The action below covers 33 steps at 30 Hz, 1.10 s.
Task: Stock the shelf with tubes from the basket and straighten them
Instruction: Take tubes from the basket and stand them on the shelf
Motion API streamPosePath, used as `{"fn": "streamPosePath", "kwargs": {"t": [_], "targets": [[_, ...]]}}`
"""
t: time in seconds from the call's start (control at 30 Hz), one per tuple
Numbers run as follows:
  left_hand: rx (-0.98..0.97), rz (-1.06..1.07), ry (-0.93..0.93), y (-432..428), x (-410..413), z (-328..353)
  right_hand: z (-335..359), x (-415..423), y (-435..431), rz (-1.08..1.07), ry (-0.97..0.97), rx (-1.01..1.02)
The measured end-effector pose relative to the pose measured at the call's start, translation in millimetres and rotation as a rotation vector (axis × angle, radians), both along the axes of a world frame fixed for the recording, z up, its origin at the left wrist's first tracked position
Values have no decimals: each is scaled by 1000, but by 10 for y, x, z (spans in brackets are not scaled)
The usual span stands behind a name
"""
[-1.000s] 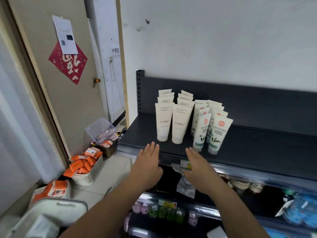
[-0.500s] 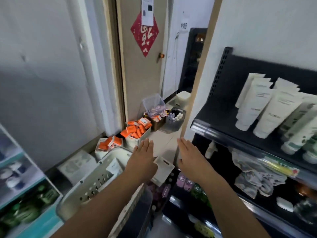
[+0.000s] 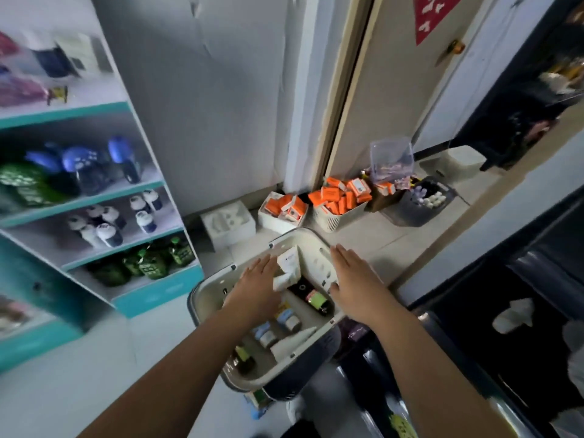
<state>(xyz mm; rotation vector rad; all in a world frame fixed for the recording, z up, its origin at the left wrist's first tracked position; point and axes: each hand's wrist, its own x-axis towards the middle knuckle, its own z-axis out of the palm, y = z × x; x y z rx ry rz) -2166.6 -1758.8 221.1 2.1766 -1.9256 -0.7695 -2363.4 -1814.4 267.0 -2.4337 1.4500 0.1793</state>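
A view from above, looking down past two bare forearms to a tiled floor. The left side is filled by a white shelving unit with teal edges, on which blurred blue, green and white bottles are stocked. A pale wall and a beige door are seen beyond, and a red paper is fixed at the door's top. Dark shelving is seen along the right edge, its contents too blurred to tell.

A cream plastic basket is placed in the middle of the view, below the hands. Against the basket's far end, two white tubes are leaned together. A third white tube is laid along the near right rim. A dark bottle with a green label and small blue-lidded jars are laid between them.

The left hand is held flat over the basket's middle, palm down, fingers straight, just beside the two leaning tubes; whether they are touched cannot be told. The right hand is held flat over the basket's right rim, fingers straight. The hands are kept apart and nothing is gripped.

On the floor by the door, orange boxes are heaped in a white bin.
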Motion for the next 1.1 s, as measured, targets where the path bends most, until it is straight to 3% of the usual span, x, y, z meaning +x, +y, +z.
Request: {"fn": "streamPosePath", "kwargs": {"t": [0.2,0.5,0.63,0.73,0.83,0.93,1.0,1.1], "targets": [[152,186,72,54,113,-585,-477,319,-292,141,18,166],[462,539,337,83,52,-1257,-1263,499,-596,261,111,426],[419,794,431,25,100,-1392,-1503,611,-761,265,118,306],[406,802,292,-35,145,-1421,-1621,743,-870,290,125,236],[405,806,265,-105,253,-1490,-1780,802,-966,210,182,207],[382,905,401,-100,351,-1566,-1968,780,-1001,138,205,298],[391,985,502,-65,354,-1607,-2028,775,-991,32,93,437],[381,1061,444,-51,356,-1704,-2102,792,-974,-145,-41,566]]}}
